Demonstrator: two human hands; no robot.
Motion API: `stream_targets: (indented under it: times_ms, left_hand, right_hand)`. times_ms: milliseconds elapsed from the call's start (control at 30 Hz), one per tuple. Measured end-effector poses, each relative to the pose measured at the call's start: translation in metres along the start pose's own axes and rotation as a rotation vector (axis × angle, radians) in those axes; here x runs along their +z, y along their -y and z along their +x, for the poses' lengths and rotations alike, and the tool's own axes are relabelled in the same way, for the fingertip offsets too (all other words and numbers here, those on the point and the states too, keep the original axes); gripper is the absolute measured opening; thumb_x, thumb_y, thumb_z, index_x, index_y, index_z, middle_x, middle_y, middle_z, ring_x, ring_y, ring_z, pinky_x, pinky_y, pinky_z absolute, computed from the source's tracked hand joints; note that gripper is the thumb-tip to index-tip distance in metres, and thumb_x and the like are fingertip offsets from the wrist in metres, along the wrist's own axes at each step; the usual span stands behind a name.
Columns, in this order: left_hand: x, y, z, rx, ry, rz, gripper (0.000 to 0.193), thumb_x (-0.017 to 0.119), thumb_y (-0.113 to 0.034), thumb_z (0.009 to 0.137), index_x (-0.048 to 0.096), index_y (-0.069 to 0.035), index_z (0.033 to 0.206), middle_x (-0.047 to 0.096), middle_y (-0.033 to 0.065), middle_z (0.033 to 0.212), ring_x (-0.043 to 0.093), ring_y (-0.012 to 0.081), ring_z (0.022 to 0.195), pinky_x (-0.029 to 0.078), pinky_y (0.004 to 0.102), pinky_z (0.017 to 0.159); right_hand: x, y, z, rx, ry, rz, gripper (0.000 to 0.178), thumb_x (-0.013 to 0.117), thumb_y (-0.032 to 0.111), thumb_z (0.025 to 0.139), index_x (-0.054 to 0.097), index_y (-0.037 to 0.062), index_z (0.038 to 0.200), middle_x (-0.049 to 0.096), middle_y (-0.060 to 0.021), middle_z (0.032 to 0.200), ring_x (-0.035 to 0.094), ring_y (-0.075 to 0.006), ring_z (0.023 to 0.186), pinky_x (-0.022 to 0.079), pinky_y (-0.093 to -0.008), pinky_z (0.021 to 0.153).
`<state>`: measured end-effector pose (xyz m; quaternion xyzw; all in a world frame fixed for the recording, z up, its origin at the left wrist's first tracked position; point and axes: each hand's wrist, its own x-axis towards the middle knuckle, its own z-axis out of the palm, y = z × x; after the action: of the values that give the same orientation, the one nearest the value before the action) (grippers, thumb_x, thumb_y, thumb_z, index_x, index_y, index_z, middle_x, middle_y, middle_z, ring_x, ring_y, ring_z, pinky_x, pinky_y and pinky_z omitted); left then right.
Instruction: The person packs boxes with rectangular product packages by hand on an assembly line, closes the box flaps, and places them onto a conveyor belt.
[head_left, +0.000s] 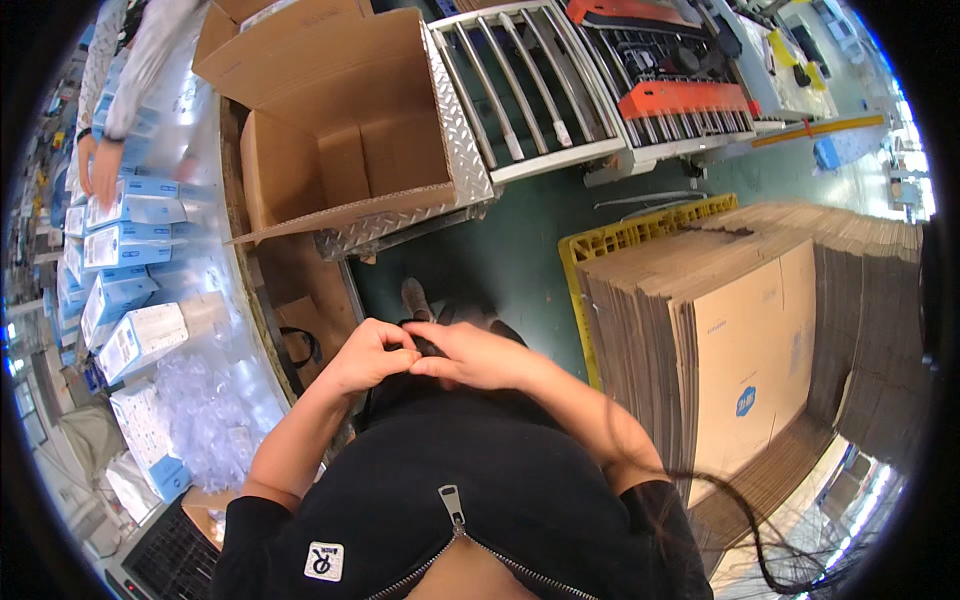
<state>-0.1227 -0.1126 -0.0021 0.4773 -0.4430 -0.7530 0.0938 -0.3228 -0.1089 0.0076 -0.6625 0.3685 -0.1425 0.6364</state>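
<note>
White sq. patch [323, 562] w/ blk lettering on shirt [470, 450], bottom ctr-left. Blue badge [745, 401] + small print on flat carton [755, 340], right. White labels [119, 350] on boxes [126, 291], left: print too tiny to read.

The shirt [440, 440] is plain black, with a silver zip pull [450, 500] and a white patch [323, 561] bearing a black mark. Black too is the small item [428, 347] between the left hand [368, 358] and the right hand [475, 356]. On the left, cartons [128, 246] mix light blue and white; nearer, 1 white box [143, 425] has dark specks, beside pale lilac plastic [205, 410]. Far left, a sleeve [155, 60] is whitish. The open carton [380, 110] is brown, its neighbouring metal plate [465, 150] silver with a raised tread pattern. Far right, 2 guards [680, 98] glow orange-red. The floor [470, 250] is green, the pallet [582, 315] yellow, the cardboard stack [640, 340] brown with a blue badge [746, 401].
</note>
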Motion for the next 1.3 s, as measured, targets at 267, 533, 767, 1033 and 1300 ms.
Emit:
stream_targets:
  times_ms: [267, 533, 767, 1033, 1300]
  left_hand:
    - [0.01, -0.01, -0.006, 0.128, 0.035, 0.142, 0.019, 0.066, -0.015, 0.08, 0.063, 0.001, 0.09, 0.057, -0.0024, 0.072, 0.048, 0.0044, 0.067, 0.041, 0.0219, 0.06]
    - [0.021, 0.005, -0.002, 0.18, -0.192, -0.265, 0.005, 0.059, -0.007, 0.084, 0.058, -0.002, 0.085, 0.055, -0.0039, 0.076, 0.048, 0.0027, 0.071, 0.039, 0.0184, 0.063]
    - [0.003, 0.016, -0.007, 0.179, -0.208, -0.215, 0.009, 0.057, -0.008, 0.078, 0.057, -0.003, 0.085, 0.052, -0.0053, 0.075, 0.044, 0.0017, 0.067, 0.037, 0.0188, 0.061]
    - [-0.01, 0.001, -0.018, 0.311, -0.092, 0.279, 0.02, 0.066, -0.01, 0.069, 0.06, -0.001, 0.086, 0.052, 0.0017, 0.069, 0.049, 0.0109, 0.065, 0.041, 0.026, 0.06]
    - [-0.013, -0.009, -0.013, 0.198, 0.054, 0.322, 0.024, 0.069, -0.01, 0.066, 0.063, -0.001, 0.087, 0.059, 0.003, 0.074, 0.054, 0.0103, 0.071, 0.043, 0.0257, 0.064]
  right_hand:
    - [0.032, -0.014, -0.013, 0.042, -0.416, 0.264, 0.025, 0.048, 0.017, 0.091, 0.043, -0.0011, 0.108, 0.059, -0.0197, 0.092, 0.06, -0.0314, 0.089, 0.045, -0.0351, 0.077]
    - [0.039, -0.021, -0.011, 0.026, -0.432, 0.302, 0.034, 0.053, 0.015, 0.089, 0.04, -0.0016, 0.115, 0.059, -0.0199, 0.092, 0.061, -0.0307, 0.088, 0.047, -0.0345, 0.075]
    - [0.026, -0.03, -0.046, -0.25, -0.462, -0.444, 0.026, 0.065, 0.011, 0.074, 0.061, 0.0054, 0.099, 0.058, -0.0071, 0.079, 0.059, -0.0235, 0.073, 0.049, -0.0326, 0.061]
    - [0.005, -0.016, -0.063, -0.445, -0.424, -0.898, 0.025, 0.059, 0.014, 0.065, 0.061, 0.0116, 0.089, 0.046, 0.0032, 0.062, 0.051, -0.0122, 0.059, 0.042, -0.0247, 0.047]
    - [0.043, -0.04, -0.061, -0.396, -0.736, -0.629, 0.024, 0.067, 0.006, 0.062, 0.063, 0.0107, 0.086, 0.047, -0.0007, 0.057, 0.052, -0.0162, 0.052, 0.042, -0.0286, 0.046]
